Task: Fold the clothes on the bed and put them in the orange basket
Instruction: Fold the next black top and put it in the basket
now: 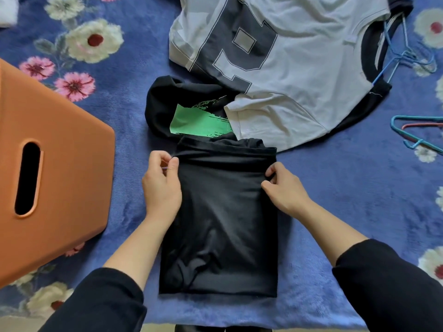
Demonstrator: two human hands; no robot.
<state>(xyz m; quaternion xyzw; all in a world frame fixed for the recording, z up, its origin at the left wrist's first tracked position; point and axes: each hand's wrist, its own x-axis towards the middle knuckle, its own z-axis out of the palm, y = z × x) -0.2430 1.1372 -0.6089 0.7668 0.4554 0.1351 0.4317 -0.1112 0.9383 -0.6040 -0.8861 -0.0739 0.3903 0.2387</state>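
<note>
A black garment (220, 226) lies folded into a tall rectangle on the bed in front of me. My left hand (161, 183) pinches its upper left edge. My right hand (284, 188) pinches its upper right edge. Behind it lies another black garment with a green print (199, 121), partly covered by a white T-shirt with a dark number print (275, 58). The orange basket (60, 164) stands at the left, its side and slot handle facing me; its inside is hidden.
A blue floral blanket (347, 188) covers the bed. A blue wire hanger (405, 53) lies at the white shirt's collar, and more hangers (417, 133) lie at the right edge. Something white (7, 10) shows at the top left corner.
</note>
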